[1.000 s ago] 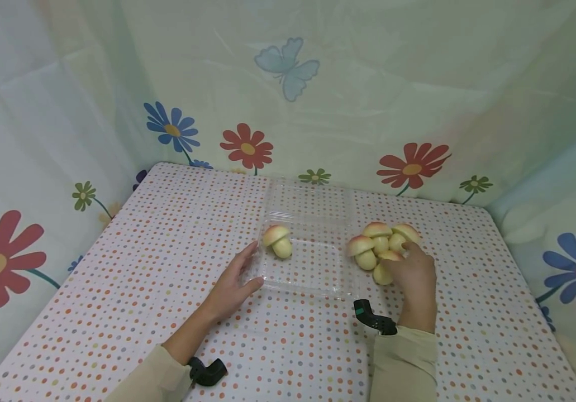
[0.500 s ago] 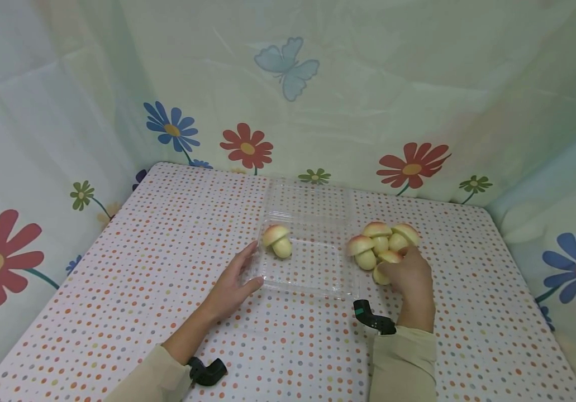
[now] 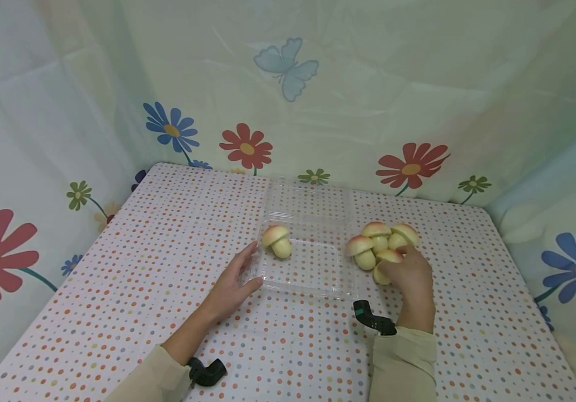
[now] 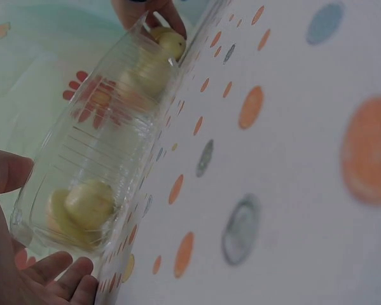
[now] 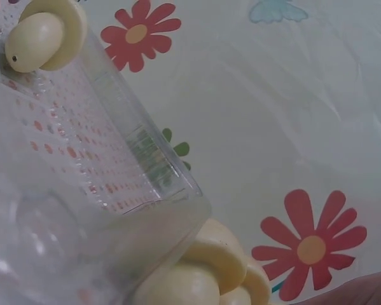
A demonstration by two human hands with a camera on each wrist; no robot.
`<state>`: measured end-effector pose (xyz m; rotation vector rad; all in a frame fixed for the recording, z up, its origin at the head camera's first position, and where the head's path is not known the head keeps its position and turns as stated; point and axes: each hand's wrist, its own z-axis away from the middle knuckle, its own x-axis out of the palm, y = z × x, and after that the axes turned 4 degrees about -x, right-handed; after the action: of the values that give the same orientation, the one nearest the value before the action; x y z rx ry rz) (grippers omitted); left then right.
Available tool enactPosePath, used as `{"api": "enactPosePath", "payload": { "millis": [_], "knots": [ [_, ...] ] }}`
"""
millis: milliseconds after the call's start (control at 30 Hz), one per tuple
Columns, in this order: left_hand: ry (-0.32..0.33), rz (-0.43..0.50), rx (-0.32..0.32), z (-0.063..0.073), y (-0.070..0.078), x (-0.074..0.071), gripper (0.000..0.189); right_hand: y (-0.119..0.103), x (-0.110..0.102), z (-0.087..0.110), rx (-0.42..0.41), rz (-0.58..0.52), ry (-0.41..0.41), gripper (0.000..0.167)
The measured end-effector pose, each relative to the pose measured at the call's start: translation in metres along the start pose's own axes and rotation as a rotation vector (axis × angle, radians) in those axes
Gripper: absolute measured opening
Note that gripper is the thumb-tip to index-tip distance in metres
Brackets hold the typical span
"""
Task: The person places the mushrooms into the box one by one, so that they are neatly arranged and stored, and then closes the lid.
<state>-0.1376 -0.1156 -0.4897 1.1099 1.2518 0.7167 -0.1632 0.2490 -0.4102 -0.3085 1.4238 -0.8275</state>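
A clear plastic clamshell box (image 3: 313, 273) lies with its lid spread back. One toy mushroom (image 3: 281, 248), with a pinkish cap and cream stem, lies at the box's left end. My left hand (image 3: 231, 290) rests against that end, thumb and fingers spread and fairly straight. To the right of the box is a cluster of several like mushrooms (image 3: 365, 259). My right hand (image 3: 412, 279) pinches the nearest mushroom (image 3: 381, 274) of that cluster, which still sits among the others; my fingers partly cover it. In the right wrist view the box wall blurs the foreground.
The table (image 3: 288, 352) wears a dotted cloth. A flowered curtain (image 3: 348, 111) hangs behind it and at both sides. The raised lid (image 3: 309, 201) lies towards the back. A black wrist mount (image 3: 374, 319) sits by the right sleeve.
My right hand has shifted slightly left and closed in on the nearest mushroom, covering more of its stem. My left hand and the box have stayed in place.
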Motion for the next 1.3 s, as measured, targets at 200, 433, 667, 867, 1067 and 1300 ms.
{"api": "enactPosePath", "payload": {
  "millis": [200,433,667,867,1067,1300],
  "knots": [
    [-0.005,-0.005,-0.017,-0.001,0.0,0.0,0.078,-0.001,-0.003,0.001,-0.005,-0.006,0.009,0.076],
    [-0.004,0.0,-0.021,-0.001,0.0,0.0,0.077,-0.003,-0.005,0.002,0.02,-0.034,0.043,0.079],
    [-0.006,0.002,-0.013,0.0,-0.001,0.001,0.077,-0.005,-0.005,0.002,0.024,-0.046,0.117,0.077],
    [-0.004,0.001,-0.004,0.0,-0.001,0.0,0.078,-0.006,-0.004,0.002,0.001,-0.051,0.21,0.071],
    [-0.006,0.005,-0.003,-0.001,-0.001,0.0,0.078,-0.009,-0.004,0.004,0.001,-0.101,0.273,0.071],
    [-0.006,0.005,-0.002,-0.001,-0.001,0.0,0.078,-0.012,-0.005,0.005,0.004,-0.136,0.286,0.073]
  ]
}}
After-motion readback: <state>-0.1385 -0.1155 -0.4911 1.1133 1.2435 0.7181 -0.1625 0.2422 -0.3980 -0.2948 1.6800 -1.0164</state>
